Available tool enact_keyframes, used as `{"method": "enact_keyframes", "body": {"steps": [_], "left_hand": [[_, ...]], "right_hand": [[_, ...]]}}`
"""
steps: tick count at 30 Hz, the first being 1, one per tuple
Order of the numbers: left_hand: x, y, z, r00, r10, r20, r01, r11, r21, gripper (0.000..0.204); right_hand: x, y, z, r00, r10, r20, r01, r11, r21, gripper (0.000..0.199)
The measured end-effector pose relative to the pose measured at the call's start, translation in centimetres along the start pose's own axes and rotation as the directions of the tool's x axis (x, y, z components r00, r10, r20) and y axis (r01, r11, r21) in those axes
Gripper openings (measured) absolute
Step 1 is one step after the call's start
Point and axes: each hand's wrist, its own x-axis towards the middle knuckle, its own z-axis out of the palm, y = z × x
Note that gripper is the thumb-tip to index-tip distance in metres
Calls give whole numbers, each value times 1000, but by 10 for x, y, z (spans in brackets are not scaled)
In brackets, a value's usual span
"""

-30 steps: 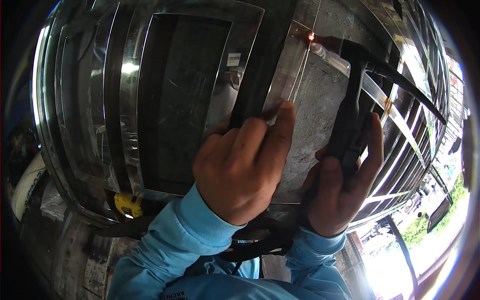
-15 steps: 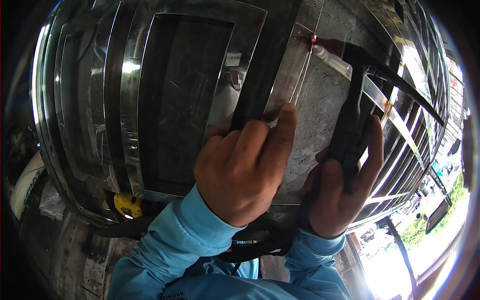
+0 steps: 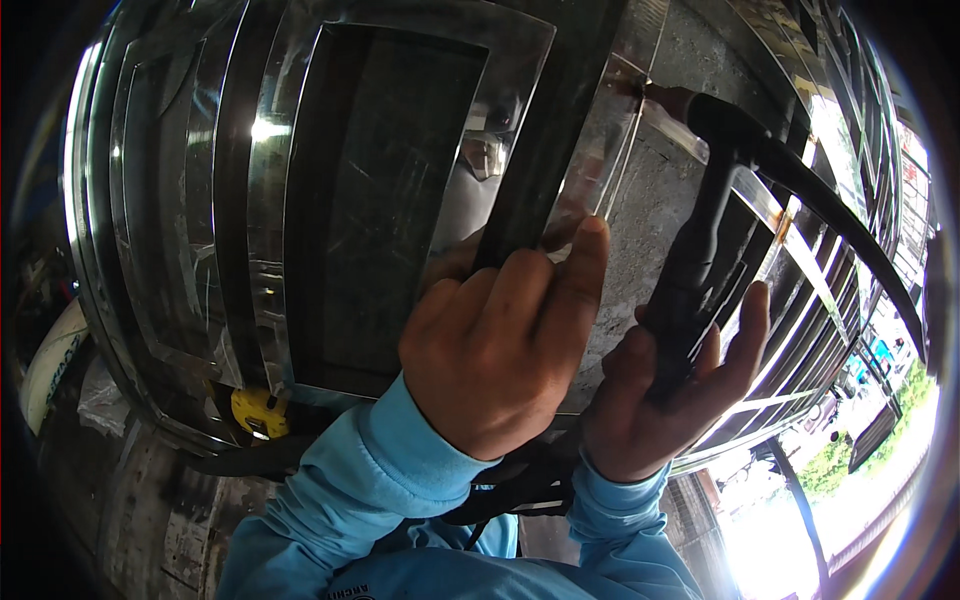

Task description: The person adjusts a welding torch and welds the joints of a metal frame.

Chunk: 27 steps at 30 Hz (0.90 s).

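Observation:
In my right hand [image 3: 650, 410] is a black welding torch [image 3: 705, 220], held by its handle with my outer fingers spread loosely. Its pinkish nozzle [image 3: 672, 100] points left at a joint on a shiny metal bar [image 3: 600, 150]. My left hand [image 3: 495, 350] rests on the metal frame, fingers curled and forefinger stretched along the bar's edge. From that fingertip a thin bright rod [image 3: 622, 165] runs up toward the nozzle; my left thumb is hidden.
Polished metal frames with dark panels [image 3: 385, 200] fill the left. Grey rough concrete [image 3: 660, 200] shows beneath the torch. A yellow tape measure [image 3: 260, 412] lies at the frame's near edge, and a pale hose [image 3: 55, 360] is at far left. More metal bars [image 3: 815, 270] stand right.
The red glow at the joint is gone. My right hand sits lower on the torch handle with its fingers looser. The frame and my left hand appear slightly farther right in view.

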Motion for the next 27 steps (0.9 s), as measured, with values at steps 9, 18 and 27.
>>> {"method": "enact_keyframes", "body": {"steps": [9, 18, 27], "left_hand": [[2, 2, 0, 1000, -9, 8, 9, 1000, -10, 54], [0, -1, -1, 1000, 6, -2, -6, 1000, 19, 58], [0, -1, 1, 1000, 4, -16, -4, 1000, 5, 58]], "right_hand": [[21, -22, -3, 953, 290, -89, -232, 885, 403, 81], [26, -19, -6, 909, 377, 179, -411, 732, 544, 76], [24, -15, -4, 923, 347, 168, -381, 753, 536, 75]]}}
